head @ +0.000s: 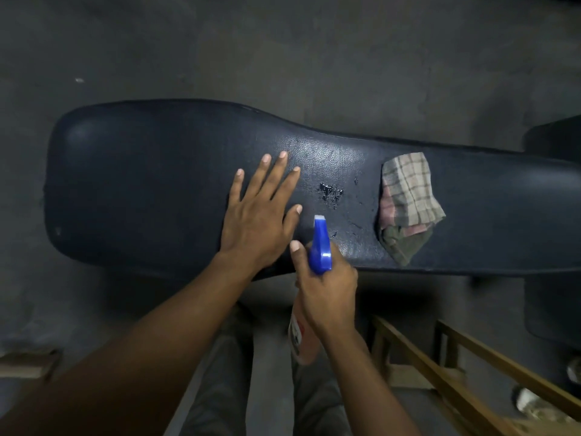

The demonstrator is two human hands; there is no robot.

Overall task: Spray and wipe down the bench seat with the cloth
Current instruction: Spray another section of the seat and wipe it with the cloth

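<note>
A long black padded bench seat (151, 184) stretches across the view. My left hand (261, 215) lies flat on its middle, fingers spread, holding nothing. My right hand (327, 284) grips a spray bottle (320, 247) with a blue trigger head, its nozzle aimed at the seat from the near edge. Just beyond the nozzle sits a small patch of wet droplets (330, 193). A folded checked cloth (408, 206) rests on the seat to the right of the wet patch, apart from both hands.
Grey concrete floor (283, 51) surrounds the seat. A wooden frame (446, 366) stands at the lower right beside my legs. A dark object (553, 143) sits at the right edge, and a small wooden piece (28, 363) lies at the lower left.
</note>
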